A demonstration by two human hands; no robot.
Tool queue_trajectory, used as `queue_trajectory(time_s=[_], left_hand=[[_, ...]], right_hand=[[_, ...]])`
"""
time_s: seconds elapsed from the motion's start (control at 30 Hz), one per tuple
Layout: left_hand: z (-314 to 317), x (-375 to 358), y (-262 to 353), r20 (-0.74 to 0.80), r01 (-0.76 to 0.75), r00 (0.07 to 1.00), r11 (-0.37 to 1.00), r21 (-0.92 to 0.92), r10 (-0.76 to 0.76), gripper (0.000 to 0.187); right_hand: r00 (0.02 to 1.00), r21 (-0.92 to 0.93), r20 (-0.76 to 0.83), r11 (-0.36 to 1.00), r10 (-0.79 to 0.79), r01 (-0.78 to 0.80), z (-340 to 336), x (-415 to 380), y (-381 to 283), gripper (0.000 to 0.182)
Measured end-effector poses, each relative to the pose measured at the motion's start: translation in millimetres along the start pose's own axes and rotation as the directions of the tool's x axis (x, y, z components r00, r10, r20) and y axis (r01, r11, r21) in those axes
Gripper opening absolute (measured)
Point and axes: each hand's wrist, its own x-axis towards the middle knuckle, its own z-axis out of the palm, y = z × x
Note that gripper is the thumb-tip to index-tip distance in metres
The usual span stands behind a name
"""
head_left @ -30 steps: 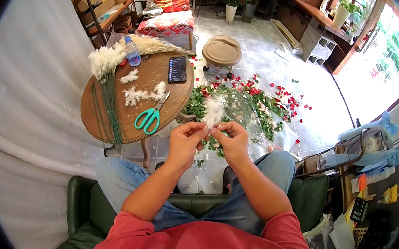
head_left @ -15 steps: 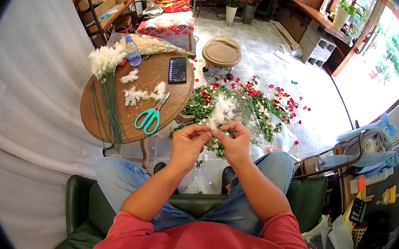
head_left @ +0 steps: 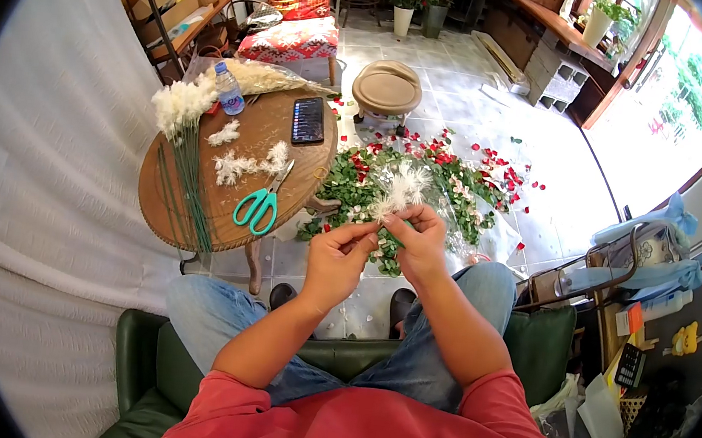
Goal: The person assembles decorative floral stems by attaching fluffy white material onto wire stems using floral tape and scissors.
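A white fluffy plume [head_left: 404, 187] points up and away from me above my fingertips. My right hand [head_left: 421, 248] pinches it at the base between thumb and fingers. Just left of that, my left hand [head_left: 338, 260] is closed in a pinch, its fingertips close beside the base; what lies between them is too small to make out. On the round wooden table [head_left: 275, 168] to my left lie teal-handled scissors [head_left: 258, 209] and loose white fluffy pieces [head_left: 241, 166]. A bundle of white plumes [head_left: 181, 107] on long green stems rests along the table's left side.
A water bottle [head_left: 229, 91] and a phone [head_left: 308, 120] are on the table. Leaves and red petals [head_left: 442, 164] cover the floor ahead, with clear plastic wrap among them. Beyond stands a low round stool [head_left: 387, 90]. A rack with blue ribbons [head_left: 653, 276] is at the right.
The plume has shifted slightly right and toward upright with my right hand. My left fingertips have drawn a little apart from my right ones. The view has moved slightly.
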Motion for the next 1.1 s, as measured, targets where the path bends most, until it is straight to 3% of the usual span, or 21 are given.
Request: queue_trajectory(time_s=[0.17, 0.23, 0.27, 0.33, 0.4, 0.47, 0.63, 0.83, 0.93, 1.0, 1.1], left_hand=[[5, 10, 16, 0.048, -0.052, 0.998, 0.994, 0.1, 0.048, 0.019], [3, 19, 29, 0.162, -0.158, 0.98, 0.941, 0.299, 0.113, 0.022], [3, 21, 36, 0.169, -0.161, 0.979, 0.937, 0.31, 0.113, 0.022], [6, 22, 57, 0.268, -0.085, 0.963, 0.925, 0.37, -0.019, 0.025], [11, 19, 72, 0.274, -0.015, 0.958, 0.933, 0.36, -0.09, 0.027], [15, 19, 86, 0.262, 0.165, 0.932, 0.935, 0.314, -0.252, 0.028], [32, 20, 96, 0.285, 0.171, 0.921, 0.935, 0.312, -0.264, 0.028], [48, 8, 106, 0.184, 0.261, 0.926, 0.91, 0.321, -0.331, 0.026], [48, -1, 96, 0.156, 0.268, 0.936, 0.926, 0.265, -0.315, 0.025], [45, -4, 86, 0.115, 0.146, 0.977, 0.959, 0.243, -0.178, 0.023], [39, -6, 75, 0.077, 0.078, 0.991, 0.942, 0.328, -0.109, 0.022]], right_hand=[[1.0, 0.121, 0.001, 0.993, 0.009, -0.009, -2, 4, -12, 0.013], [0.999, 0.286, 0.017, 0.957, 0.037, -0.04, -1, 4, -18, 0.012], [0.999, 0.297, 0.014, 0.954, 0.032, -0.035, -2, 5, -20, 0.012], [0.999, 0.357, 0.049, 0.933, 0.024, -0.039, -7, 6, -22, 0.012], [0.999, 0.382, 0.048, 0.924, 0.011, -0.029, -10, 4, -24, 0.012], [1.0, 0.434, 0.023, 0.901, 0.006, -0.015, -8, 2, -27, 0.014], [0.999, 0.488, 0.031, 0.873, -0.006, -0.01, -12, -3, -43, 0.016], [0.998, 0.38, -0.025, 0.923, -0.053, 0.059, -14, -9, -46, 0.015], [0.998, 0.386, 0.019, 0.921, -0.06, 0.048, -14, -12, -47, 0.014], [0.996, 0.372, 0.03, 0.926, -0.079, 0.062, -13, -11, -46, 0.014], [0.997, 0.362, 0.022, 0.931, -0.069, 0.056, -10, -13, -51, 0.013]])
